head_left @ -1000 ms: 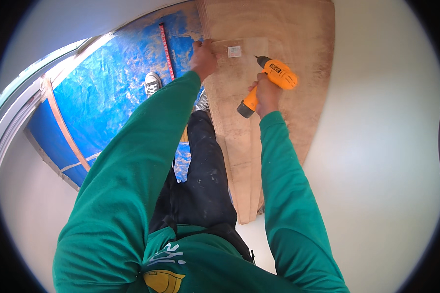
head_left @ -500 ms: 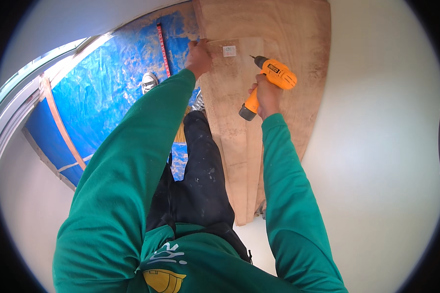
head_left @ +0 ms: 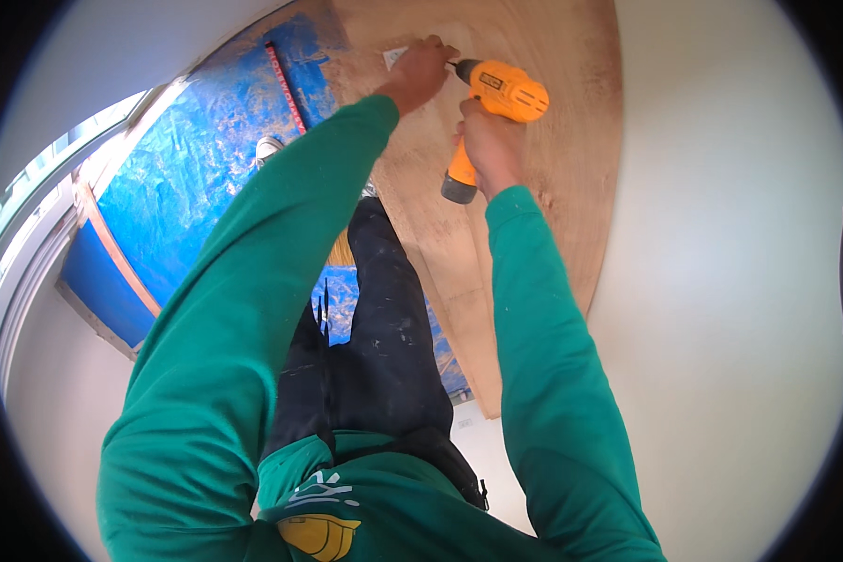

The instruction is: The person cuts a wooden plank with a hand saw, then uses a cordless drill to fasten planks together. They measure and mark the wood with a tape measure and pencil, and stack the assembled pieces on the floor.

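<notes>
My right hand grips an orange cordless drill by its handle, a finger near the trigger. The drill points left, its dark chuck toward my other hand. At the tip of the bit, my left hand has its fingertips pinched together; whatever they hold is too small to make out. Both hands are above a brown plywood board. Part of a white sticker on the wood shows beside my left hand.
A dusty blue tarp covers the floor at left, with a red printed strip on it. My shoe is partly hidden by my left sleeve. Straw-coloured bristles show beside my leg. A white wall stands at right, a window frame at far left.
My left hand has moved right, from the board's left edge to the drill's tip, its fingers now pinched. The drill has shifted slightly up and left in view, still in my right hand.
</notes>
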Demonstrator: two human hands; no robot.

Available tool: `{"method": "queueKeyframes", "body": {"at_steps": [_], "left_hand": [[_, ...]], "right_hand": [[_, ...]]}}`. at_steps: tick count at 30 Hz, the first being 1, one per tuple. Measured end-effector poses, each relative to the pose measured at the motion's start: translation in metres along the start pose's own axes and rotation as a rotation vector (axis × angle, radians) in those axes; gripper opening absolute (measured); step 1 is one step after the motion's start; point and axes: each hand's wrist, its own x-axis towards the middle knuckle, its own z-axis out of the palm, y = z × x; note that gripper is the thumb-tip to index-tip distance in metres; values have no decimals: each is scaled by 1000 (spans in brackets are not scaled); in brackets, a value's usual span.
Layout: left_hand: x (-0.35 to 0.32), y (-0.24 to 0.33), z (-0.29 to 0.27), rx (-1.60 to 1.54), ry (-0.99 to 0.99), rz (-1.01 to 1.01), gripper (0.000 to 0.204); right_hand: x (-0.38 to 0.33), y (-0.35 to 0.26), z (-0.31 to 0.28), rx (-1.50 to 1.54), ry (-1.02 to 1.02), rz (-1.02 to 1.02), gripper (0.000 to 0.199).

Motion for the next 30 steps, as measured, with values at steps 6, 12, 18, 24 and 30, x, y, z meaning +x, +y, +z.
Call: {"method": "queueKeyframes", "body": {"at_steps": [6,12,18,24,30], "left_hand": [[30,-58,26,135,-61,191,20],[48,-56,-5,314,-245,251,33],[93,-66,-17,383,-355,309,35],[158,-78,9,298,-88,255,50],[53,-136,-66,680,4,-58,82]], "right_hand": [[16,30,7,-54,80,-102,26],[6,33,5,26,217,-6,25],[-30,54,-2,159,330,-114,30],[-14,136,-66,-160,482,-163,32],[-35,191,-120,-123,501,-202,32]]}}
